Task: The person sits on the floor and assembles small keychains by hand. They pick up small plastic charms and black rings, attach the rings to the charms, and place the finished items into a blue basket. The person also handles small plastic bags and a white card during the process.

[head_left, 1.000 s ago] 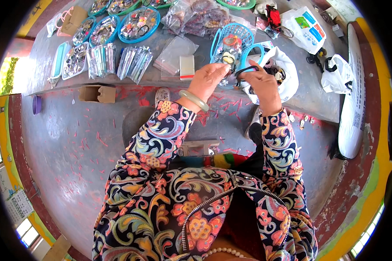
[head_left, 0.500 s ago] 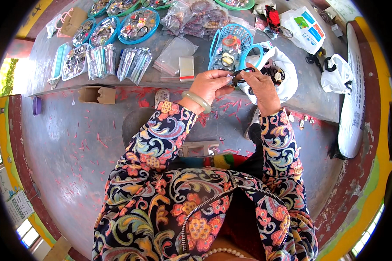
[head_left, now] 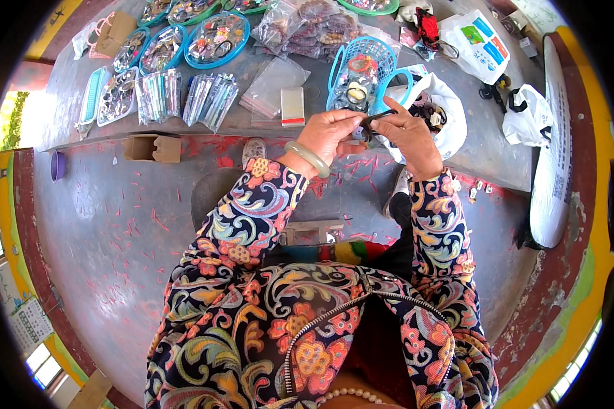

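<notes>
Between my two hands, over the table's near edge, is a thin black loop (head_left: 367,124) that looks like a hair tie. My left hand (head_left: 323,139), with a pale bangle at its wrist, pinches one side of it. The fingers of my right hand (head_left: 412,142) are closed on the other side. Fingers hide part of the loop. Just beyond stands a blue plastic basket (head_left: 389,57) with bands and trinkets inside. To the right of it, partly behind my right hand, an opened white plastic bag (head_left: 450,129) holds dark loops.
Flat clear bags (head_left: 262,88) and a small white-and-red card (head_left: 293,107) lie left of the basket. Farther left are bagged pens (head_left: 211,101) and blue trays of trinkets (head_left: 217,65). A cardboard box (head_left: 152,148) sits below the table edge. Red scraps litter the floor.
My right hand has turned and dropped slightly toward me, and the black loop has come lower with it. My left hand stays nearly in place.
</notes>
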Demonstrator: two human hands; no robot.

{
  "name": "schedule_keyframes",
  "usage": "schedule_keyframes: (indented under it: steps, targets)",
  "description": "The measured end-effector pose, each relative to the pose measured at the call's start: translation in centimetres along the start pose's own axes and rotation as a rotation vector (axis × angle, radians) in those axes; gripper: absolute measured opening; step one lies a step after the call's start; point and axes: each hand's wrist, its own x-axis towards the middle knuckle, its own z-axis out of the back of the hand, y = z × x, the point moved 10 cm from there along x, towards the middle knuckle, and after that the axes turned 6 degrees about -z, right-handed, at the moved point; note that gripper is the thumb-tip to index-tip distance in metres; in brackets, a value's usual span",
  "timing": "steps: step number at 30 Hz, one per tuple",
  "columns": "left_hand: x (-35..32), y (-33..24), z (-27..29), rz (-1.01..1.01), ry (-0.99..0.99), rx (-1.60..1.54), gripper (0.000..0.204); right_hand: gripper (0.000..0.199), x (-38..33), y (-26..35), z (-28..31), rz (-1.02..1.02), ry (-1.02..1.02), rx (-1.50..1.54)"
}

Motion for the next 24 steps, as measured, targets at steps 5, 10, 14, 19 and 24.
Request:
schedule_keyframes:
  steps: [5,10,14,19,24]
  targets:
    - [-0.6,-0.5,-0.4,0.035,-0.056,0.037,0.022,0.025,0.1,-0.3,1.1,0.111,-0.075,0.112]
    - [0.0,0.5,0.5,0.049,-0.063,-0.072,0.022,0.031,0.1,-2.5,1.7,-0.128,-0.169,0.315]
    - [0.2,0.8,0.8,0.010,-0.115,-0.100,0.024,0.026,-0.3,-2.0,0.8,-0.143,-0.188,0.385]
    - [0.0,0.2,1.5,-0.040,-0.193,0.006,0.022,0.030,-0.2,-1.9,0.7,-0.163,-0.194,0.282]
    - [-0.1,-0.4,2.2,-0.047,-0.217,-0.008,0.018,0.020,-0.7,3.0,2.6,0.284,-0.305,-0.549]
